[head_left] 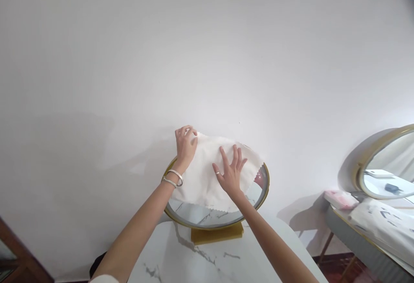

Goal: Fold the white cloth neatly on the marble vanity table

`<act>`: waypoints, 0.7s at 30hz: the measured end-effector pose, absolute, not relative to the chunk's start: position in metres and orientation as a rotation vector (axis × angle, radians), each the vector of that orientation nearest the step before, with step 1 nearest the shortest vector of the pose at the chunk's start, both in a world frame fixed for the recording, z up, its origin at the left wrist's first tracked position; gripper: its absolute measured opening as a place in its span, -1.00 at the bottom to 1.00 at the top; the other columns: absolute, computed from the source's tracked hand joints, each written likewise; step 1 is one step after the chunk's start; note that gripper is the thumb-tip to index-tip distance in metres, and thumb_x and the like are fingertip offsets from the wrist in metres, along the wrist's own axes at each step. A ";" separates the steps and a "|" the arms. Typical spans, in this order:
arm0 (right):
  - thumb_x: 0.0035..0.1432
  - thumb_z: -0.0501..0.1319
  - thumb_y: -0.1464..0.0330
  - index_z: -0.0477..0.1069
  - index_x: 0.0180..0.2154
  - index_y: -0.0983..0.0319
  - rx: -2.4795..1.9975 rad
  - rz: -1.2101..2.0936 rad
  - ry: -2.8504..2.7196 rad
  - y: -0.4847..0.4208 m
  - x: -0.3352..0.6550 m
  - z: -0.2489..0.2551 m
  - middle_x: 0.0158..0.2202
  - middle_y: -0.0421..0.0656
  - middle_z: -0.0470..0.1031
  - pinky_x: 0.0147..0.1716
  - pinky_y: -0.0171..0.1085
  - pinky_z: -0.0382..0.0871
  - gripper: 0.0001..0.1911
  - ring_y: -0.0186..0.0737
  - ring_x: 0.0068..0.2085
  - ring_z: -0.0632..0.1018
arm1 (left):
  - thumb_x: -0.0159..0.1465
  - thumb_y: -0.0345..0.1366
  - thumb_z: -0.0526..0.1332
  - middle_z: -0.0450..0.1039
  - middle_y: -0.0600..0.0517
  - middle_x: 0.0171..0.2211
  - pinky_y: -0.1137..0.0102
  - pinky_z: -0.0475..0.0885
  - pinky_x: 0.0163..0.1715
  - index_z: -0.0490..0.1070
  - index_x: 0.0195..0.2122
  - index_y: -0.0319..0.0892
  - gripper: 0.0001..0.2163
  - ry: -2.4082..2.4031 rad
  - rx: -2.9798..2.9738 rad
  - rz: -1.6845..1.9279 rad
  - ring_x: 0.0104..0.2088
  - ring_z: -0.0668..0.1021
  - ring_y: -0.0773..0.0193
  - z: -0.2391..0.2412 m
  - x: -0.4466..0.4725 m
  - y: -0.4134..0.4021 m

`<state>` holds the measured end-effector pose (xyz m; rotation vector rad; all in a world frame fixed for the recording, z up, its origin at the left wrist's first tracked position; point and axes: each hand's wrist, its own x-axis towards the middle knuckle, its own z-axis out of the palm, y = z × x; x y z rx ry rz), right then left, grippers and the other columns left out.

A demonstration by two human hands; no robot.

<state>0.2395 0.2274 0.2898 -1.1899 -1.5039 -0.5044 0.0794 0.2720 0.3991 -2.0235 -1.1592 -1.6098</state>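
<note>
A round mirror with a gold rim [265, 188] stands on a gold base [216, 234] at the back of a white marble table [194, 261]. A white cloth [202, 175] with a zigzag edge is draped over most of the mirror's face. My left hand [185, 145], with two silver bangles on its wrist, pinches the cloth's upper left corner at the top of the mirror. My right hand [230, 171], wearing a ring, lies flat with fingers spread on the cloth, pressing it against the glass.
A plain white wall [207, 58] rises right behind the mirror. At the right a second gold-rimmed mirror [388, 166] stands on a grey table [355, 235] with a pink box [339, 197] and a white bag [384, 222]. Dark wooden furniture [16, 253] shows at bottom left.
</note>
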 end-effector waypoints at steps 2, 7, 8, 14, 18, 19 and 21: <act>0.34 0.00 0.17 -0.03 0.32 0.02 -1.269 -0.569 -1.502 0.232 0.238 0.281 0.40 0.03 -0.33 0.11 0.47 -0.18 -0.44 0.27 0.36 -0.18 | 0.23 -0.51 0.05 0.50 -0.02 -0.16 0.27 0.36 -0.05 0.39 -0.37 -0.13 -0.82 -1.100 -2.100 -1.485 -0.08 0.48 0.19 0.396 0.084 0.265; 0.32 0.03 0.14 -0.28 0.36 0.00 -1.264 -0.687 -1.541 0.245 0.240 0.283 0.40 0.03 -0.52 0.12 0.45 -0.20 -0.30 0.34 0.35 -0.25 | 0.34 -0.23 0.09 0.53 -0.05 -0.05 0.21 0.42 -0.04 0.36 0.04 -0.13 -0.72 -1.084 -2.214 -1.297 -0.05 0.53 0.15 0.374 0.081 0.257; 0.30 0.05 0.13 -0.30 0.36 -0.01 -1.241 -0.723 -1.564 0.247 0.239 0.285 0.39 0.03 -0.55 0.12 0.46 -0.21 -0.27 0.38 0.35 -0.25 | 0.33 -0.21 0.11 0.52 -0.04 -0.03 0.20 0.41 -0.01 0.37 0.05 -0.12 -0.71 -1.041 -2.192 -1.324 -0.02 0.52 0.15 0.368 0.076 0.258; 0.30 0.04 0.12 -0.24 0.35 -0.01 -1.045 -0.888 -1.893 0.251 0.210 0.290 0.40 0.09 -0.33 0.10 0.44 -0.11 -0.29 0.31 0.36 -0.17 | 0.34 -0.24 0.11 0.53 -0.05 -0.03 0.24 0.44 0.03 0.43 0.02 -0.12 -0.74 -0.995 -1.965 -1.643 0.00 0.53 0.20 0.323 0.028 0.256; 0.34 -0.03 0.25 0.00 0.32 0.06 -0.801 -0.927 -2.120 0.262 0.187 0.290 0.37 -0.01 -0.07 0.17 0.17 0.05 -0.46 0.09 0.37 -0.11 | 0.35 -0.19 0.09 0.54 -0.09 -0.06 0.21 0.49 -0.04 0.43 0.03 -0.16 -0.70 -1.210 -1.860 -1.693 -0.06 0.57 0.15 0.294 0.001 0.247; 0.34 -0.03 0.27 0.06 0.30 0.08 -0.747 -0.920 -2.136 0.266 0.184 0.292 0.37 -0.04 -0.03 0.20 0.09 0.05 -0.48 0.06 0.37 -0.10 | 0.36 -0.19 0.07 0.54 -0.11 -0.05 0.21 0.49 -0.05 0.41 0.06 -0.17 -0.68 -1.235 -1.856 -1.670 -0.06 0.57 0.14 0.291 -0.001 0.246; 0.34 -0.03 0.27 0.09 0.29 0.10 -0.709 -0.901 -2.127 0.272 0.183 0.296 0.36 -0.08 -0.01 0.25 0.04 -0.04 -0.49 0.04 0.37 -0.08 | 0.38 -0.22 0.02 0.50 -0.13 0.01 0.21 0.48 -0.03 0.33 0.14 -0.18 -0.65 -1.231 -1.868 -1.607 -0.02 0.55 0.14 0.294 0.001 0.245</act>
